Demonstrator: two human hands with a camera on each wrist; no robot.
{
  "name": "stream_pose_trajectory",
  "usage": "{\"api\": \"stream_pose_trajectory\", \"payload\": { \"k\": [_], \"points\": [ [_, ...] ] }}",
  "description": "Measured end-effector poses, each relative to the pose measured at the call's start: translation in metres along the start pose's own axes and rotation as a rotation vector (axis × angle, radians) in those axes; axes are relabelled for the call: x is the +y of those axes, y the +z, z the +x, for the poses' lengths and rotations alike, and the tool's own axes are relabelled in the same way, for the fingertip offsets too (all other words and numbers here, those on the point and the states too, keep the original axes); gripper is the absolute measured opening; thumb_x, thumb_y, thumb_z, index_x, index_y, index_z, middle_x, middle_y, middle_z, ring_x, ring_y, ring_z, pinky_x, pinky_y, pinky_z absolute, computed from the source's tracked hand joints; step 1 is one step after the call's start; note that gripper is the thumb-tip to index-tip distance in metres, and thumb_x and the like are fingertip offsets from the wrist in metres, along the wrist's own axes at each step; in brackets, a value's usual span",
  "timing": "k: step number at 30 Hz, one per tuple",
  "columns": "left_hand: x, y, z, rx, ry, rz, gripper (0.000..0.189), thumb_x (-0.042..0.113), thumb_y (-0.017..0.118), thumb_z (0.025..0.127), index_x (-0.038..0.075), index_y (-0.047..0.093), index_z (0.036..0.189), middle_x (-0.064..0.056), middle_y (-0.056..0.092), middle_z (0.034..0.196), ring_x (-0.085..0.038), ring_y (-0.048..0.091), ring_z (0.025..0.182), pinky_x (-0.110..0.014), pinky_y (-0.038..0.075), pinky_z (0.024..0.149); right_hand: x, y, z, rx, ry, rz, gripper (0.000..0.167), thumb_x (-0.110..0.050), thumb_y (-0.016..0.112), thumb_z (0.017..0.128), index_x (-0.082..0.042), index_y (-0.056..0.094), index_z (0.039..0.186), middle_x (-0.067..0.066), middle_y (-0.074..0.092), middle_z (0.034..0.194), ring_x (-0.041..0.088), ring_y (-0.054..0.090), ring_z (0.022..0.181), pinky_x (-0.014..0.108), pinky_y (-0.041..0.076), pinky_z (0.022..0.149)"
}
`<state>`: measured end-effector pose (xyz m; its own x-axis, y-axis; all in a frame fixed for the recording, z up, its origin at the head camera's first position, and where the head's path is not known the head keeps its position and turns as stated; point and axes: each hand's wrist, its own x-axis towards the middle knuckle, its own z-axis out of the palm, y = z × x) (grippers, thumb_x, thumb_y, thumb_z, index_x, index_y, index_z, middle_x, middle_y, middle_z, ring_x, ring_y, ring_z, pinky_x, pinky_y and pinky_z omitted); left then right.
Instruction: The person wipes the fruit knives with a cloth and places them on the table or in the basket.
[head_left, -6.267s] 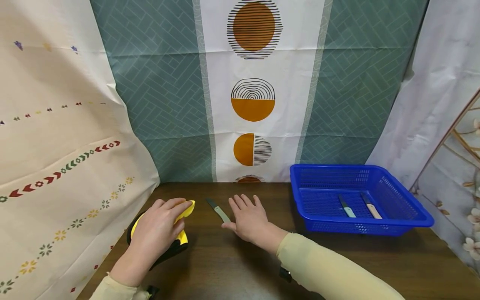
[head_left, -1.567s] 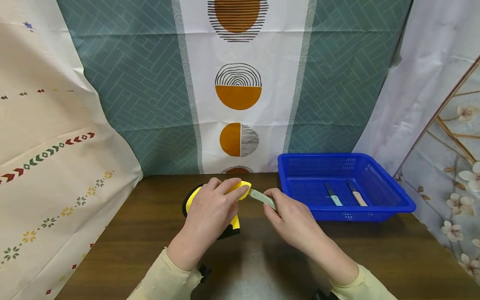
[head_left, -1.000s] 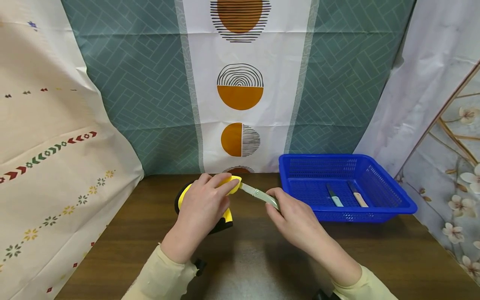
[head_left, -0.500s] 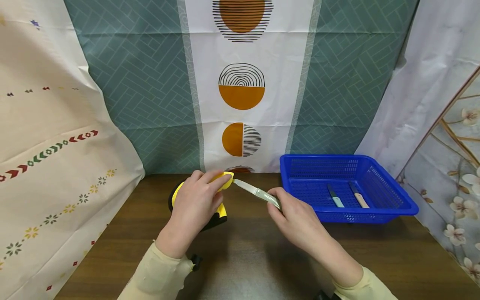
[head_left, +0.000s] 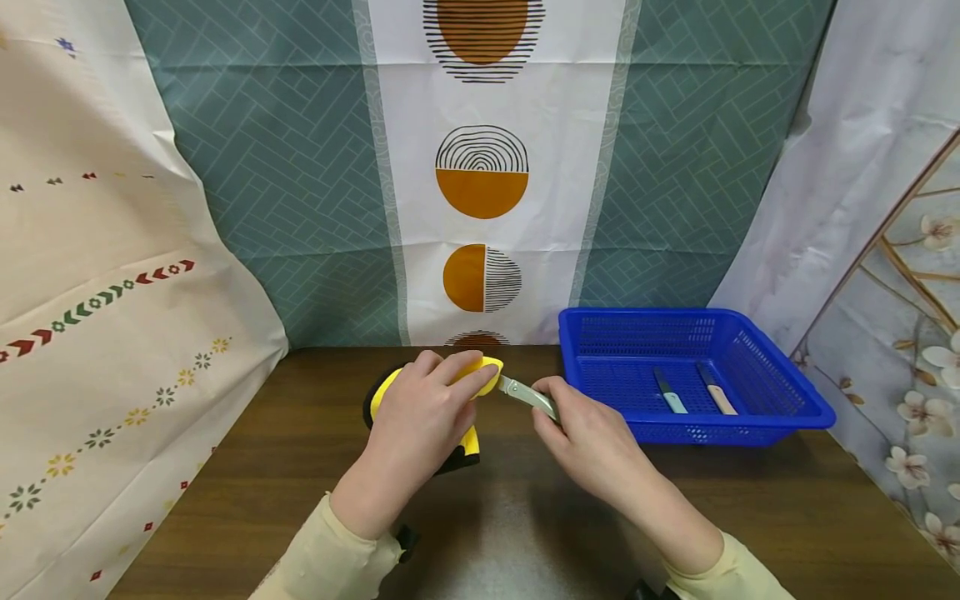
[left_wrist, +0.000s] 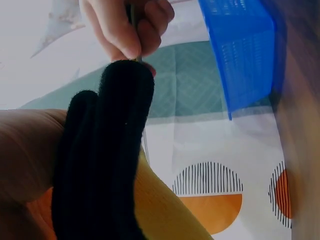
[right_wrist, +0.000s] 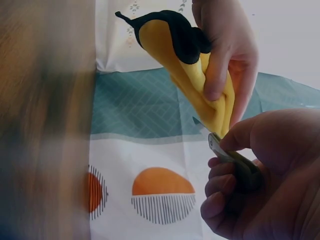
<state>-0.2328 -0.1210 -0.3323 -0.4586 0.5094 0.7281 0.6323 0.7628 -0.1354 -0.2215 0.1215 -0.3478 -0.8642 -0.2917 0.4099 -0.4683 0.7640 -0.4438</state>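
My left hand [head_left: 420, 417] pinches a folded yellow cloth [head_left: 490, 372] with a black edge, held above the table. In the right wrist view the cloth [right_wrist: 165, 42] bunches around the blade of a folding knife, whose pointed tip shows beside the fold. Most of the blade is covered in the head view. The pale green handle of the knife [head_left: 529, 397] is gripped by my right hand [head_left: 592, 442], just right of the cloth. The left wrist view has the black edge [left_wrist: 120, 130] in front, hiding much of the left hand's fingers.
A blue plastic basket [head_left: 697, 435] stands on the right of the brown wooden table [head_left: 247, 483]. Inside it lie a knife with a mint handle [head_left: 673, 402] and one with a pale pink handle [head_left: 722, 399]. Patterned cloth hangings [head_left: 322, 183] surround the table.
The green-handled knife lay on the table at first; my right hand has since picked it up. The left hand slid the cloth left towards the tip, then back right to the handle.
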Motion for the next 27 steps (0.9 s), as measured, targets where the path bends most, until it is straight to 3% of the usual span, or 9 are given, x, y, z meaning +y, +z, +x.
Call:
{"api": "stream_pose_trajectory", "payload": {
  "k": [14, 27],
  "points": [
    [0.0107, 0.0019, -0.001, -0.011, 0.014, 0.019, 0.044, 0.006, 0.086, 0.084, 0.024, 0.084, 0.125, -0.006, 0.076, 0.129, -0.028, 0.063, 0.088, -0.034, 0.056, 0.073, -0.0016, -0.0005, -0.0005, -0.006, -0.004, 0.007, 0.019, -0.019, 0.067, 0.108, -0.015, 0.069, 0.126, -0.008, 0.059, 0.084, 0.014, 0.055, 0.071, 0.035, 0.047, 0.063],
    [0.0029, 0.0008, -0.001, -0.024, 0.001, 0.029, 0.044, 0.005, 0.087, 0.084, 0.023, 0.084, 0.124, -0.006, 0.076, 0.13, -0.029, 0.064, 0.09, -0.034, 0.057, 0.077, -0.0015, -0.0009, -0.0014, 0.0, -0.006, 0.01, 0.016, -0.02, 0.066, 0.109, -0.016, 0.069, 0.124, -0.009, 0.055, 0.08, 0.013, 0.053, 0.07, 0.034, 0.046, 0.062]
  ]
}}
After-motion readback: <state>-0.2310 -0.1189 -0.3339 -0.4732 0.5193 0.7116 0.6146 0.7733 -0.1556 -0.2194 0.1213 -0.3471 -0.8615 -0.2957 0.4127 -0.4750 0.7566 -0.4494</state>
